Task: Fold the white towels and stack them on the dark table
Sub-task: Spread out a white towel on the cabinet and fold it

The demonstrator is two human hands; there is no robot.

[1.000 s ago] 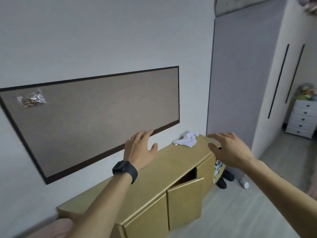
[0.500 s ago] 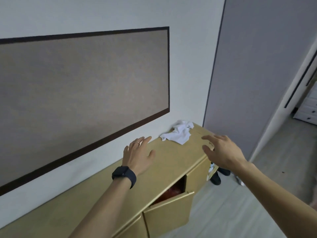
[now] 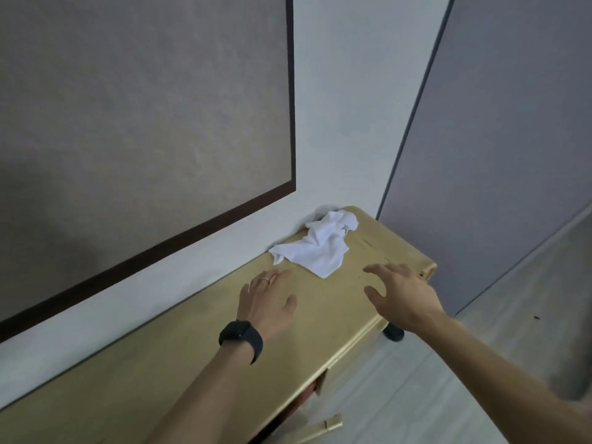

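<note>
A crumpled white towel [image 3: 322, 245] lies on the far end of a gold cabinet top [image 3: 198, 347], against the wall. My left hand [image 3: 267, 302], with a ring and a black watch on its wrist, hovers palm down a short way in front of the towel, fingers straight and holding nothing. My right hand [image 3: 398, 294] reaches out to the right of the towel, fingers spread, also holding nothing. Neither hand touches the towel. No dark table is in view.
A brown-framed board [image 3: 144, 123] hangs on the white wall above the cabinet. A grey panel [image 3: 499, 139] stands to the right. A cabinet door [image 3: 320, 426] hangs ajar below the top. A dark shoe [image 3: 394, 333] lies on the pale floor [image 3: 448, 363].
The view has moved closer to the cabinet and tilted down. Both hands have advanced toward the towel, which now lies just beyond their fingertips.
</note>
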